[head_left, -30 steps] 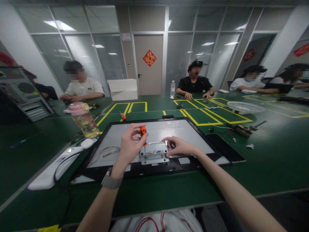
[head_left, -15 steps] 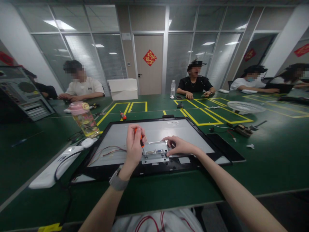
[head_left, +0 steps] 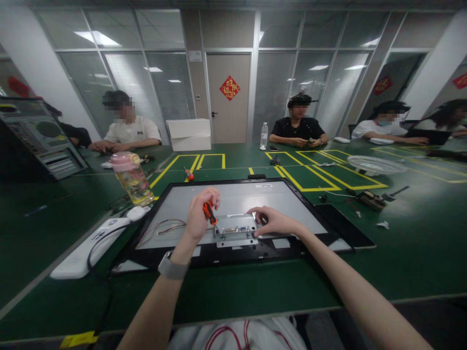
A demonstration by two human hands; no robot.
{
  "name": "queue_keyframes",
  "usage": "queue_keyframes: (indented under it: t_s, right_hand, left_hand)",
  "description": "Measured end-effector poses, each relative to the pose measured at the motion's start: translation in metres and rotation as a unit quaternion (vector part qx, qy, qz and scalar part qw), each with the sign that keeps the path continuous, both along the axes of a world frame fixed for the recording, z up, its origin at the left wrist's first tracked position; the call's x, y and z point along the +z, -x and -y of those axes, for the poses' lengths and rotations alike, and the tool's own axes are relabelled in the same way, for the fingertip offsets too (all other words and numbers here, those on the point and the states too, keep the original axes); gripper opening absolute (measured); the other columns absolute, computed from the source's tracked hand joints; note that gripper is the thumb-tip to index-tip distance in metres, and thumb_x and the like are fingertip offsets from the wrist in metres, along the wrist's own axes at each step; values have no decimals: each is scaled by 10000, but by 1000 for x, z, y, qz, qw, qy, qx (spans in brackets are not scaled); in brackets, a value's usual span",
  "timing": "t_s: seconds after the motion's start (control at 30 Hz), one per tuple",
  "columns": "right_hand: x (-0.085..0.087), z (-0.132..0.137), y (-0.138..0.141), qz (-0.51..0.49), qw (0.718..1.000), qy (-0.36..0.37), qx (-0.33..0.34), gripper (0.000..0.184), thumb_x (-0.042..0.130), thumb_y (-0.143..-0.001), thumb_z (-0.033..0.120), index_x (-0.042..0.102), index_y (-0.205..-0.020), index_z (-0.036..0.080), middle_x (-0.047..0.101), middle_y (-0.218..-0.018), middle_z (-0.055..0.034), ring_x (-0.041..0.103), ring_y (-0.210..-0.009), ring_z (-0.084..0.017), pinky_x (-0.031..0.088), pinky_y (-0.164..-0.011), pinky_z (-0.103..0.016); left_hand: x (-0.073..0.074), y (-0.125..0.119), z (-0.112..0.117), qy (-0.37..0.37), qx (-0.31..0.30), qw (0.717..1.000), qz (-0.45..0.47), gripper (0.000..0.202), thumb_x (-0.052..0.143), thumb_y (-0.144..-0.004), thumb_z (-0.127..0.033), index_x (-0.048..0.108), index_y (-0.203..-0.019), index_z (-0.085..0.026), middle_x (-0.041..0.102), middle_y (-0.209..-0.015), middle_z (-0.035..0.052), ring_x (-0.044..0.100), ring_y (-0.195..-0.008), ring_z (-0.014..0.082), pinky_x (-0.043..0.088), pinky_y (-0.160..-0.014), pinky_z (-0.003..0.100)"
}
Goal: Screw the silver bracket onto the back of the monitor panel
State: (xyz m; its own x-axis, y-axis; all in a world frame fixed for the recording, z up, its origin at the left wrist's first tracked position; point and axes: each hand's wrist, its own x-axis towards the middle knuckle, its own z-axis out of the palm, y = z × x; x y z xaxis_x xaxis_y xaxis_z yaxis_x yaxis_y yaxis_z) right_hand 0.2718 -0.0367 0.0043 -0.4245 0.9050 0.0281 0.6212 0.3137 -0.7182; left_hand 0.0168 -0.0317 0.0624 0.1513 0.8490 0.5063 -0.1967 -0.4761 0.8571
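Observation:
A monitor panel (head_left: pixel 292 204) lies face down on the green table, its grey metal back up, in a black frame. A small metal connector box (head_left: pixel 236 230) sits near its front edge. My left hand (head_left: pixel 199 216) is closed round an orange-handled screwdriver (head_left: pixel 209 211), whose tip points down at the box's left end. My right hand (head_left: pixel 274 221) rests on the box's right end, fingers curled and pressing on it. Thin coloured wires (head_left: pixel 160 227) run across the panel's left side.
A pink-lidded bottle (head_left: pixel 130 178) and a white power strip (head_left: pixel 85 248) lie to the left, a computer case (head_left: pixel 44 138) further left. A white fan grille (head_left: pixel 375 164) and small tools are at the right. Several people sit across the table.
My left hand has turned and lowered the screwdriver, its handle first hidden in the fingers, now showing and tilted left. The view shifted slightly. My right hand stayed on the box.

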Motion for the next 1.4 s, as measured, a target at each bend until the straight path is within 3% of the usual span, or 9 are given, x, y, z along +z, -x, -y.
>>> queue_keyframes:
  t_s: [0.1, 0.17, 0.37, 0.53, 0.77, 0.97, 1.2, 1.3, 1.4]
  right_hand:
    - [1, 1, 0, 2, 1000, -2, 2, 688, 819, -662, 419, 593, -1271, 189, 580, -835, 1, 532, -816, -187, 389, -752, -288]
    - [0, 1, 0, -4, 1000, -1, 6, 689, 818, -663, 424, 593, -1270, 187, 576, -826, 4, 535, -809, -185, 390, -746, -286]
    - [0, 1, 0, -4, 1000, -1, 1, 684, 828, -652, 415, 603, -1257, 190, 574, -816, 10, 540, -809, -185, 397, -754, -288]
    - [1, 2, 1, 0, 1000, -1, -2, 672, 826, -656, 404, 604, -1256, 199, 578, -815, 8, 536, -800, -180, 400, -734, -280]
    - [4, 3, 2, -5, 1000, 3, -6, 666, 831, -645, 395, 614, -1243, 195, 563, -796, 13, 530, -787, -177, 398, -719, -278]
    - [2, 3, 2, -8, 1000, 1, -5, 677, 835, -632, 390, 615, -1241, 190, 566, -788, 15, 527, -779, -177, 398, -728, -284]
    - [3, 4, 3, 2, 1000, 11, -8, 674, 812, -653, 399, 606, -1259, 188, 565, -815, 3, 528, -800, -188, 402, -740, -297]
    - [3, 5, 1, 1, 1000, 11, -8, 690, 807, -657, 411, 595, -1273, 184, 568, -846, -7, 532, -846, -205, 408, -780, -314]
    - [5, 6, 0, 8, 1000, 10, -6, 687, 793, -680, 428, 582, -1288, 187, 580, -868, -15, 529, -876, -214, 406, -809, -331]
  left_hand:
    - [-2, 8, -3, -39, 127, 989, -71, 248, 467, -865, -363, 454, -675, -205, 424, -613, -41, 419, -549, 113, 366, -526, 241]
    - [-5, 9, -3, -48, 168, 980, -94, 249, 499, -885, -382, 462, -710, -209, 425, -585, -57, 419, -530, 108, 365, -529, 232]
    - [-6, -7, 3, -63, 126, 988, -69, 257, 631, -840, -432, 577, -809, -182, 577, -652, -19, 551, -605, 113, 447, -588, 220]
    - [-7, -14, 10, -40, 72, 995, -60, 311, 477, -939, -438, 639, -979, -176, 628, -733, 17, 608, -657, 131, 484, -614, 233]
    - [-13, -11, 7, -90, 108, 979, -144, 202, 528, -919, -326, 644, -1027, -201, 661, -903, 35, 643, -792, 141, 496, -752, 255]
    - [-16, -11, 7, -132, 145, 956, -218, 186, 551, -905, -304, 608, -1058, -214, 622, -821, 4, 635, -728, 138, 501, -741, 275]
    - [-22, -11, 1, -39, 26, 987, -151, 343, 406, -981, -397, 448, -1279, -233, 594, -982, 43, 628, -629, 107, 527, -591, 254]
    - [-20, -8, 0, -39, 49, 990, -124, 372, 395, -983, -370, 412, -1331, -242, 580, -1012, 43, 555, -569, 78, 466, -523, 225]
    - [-13, -3, 2, -86, 126, 983, -101, 394, 481, -946, -312, 440, -1328, -228, 580, -885, 3, 495, -591, 83, 417, -563, 214]
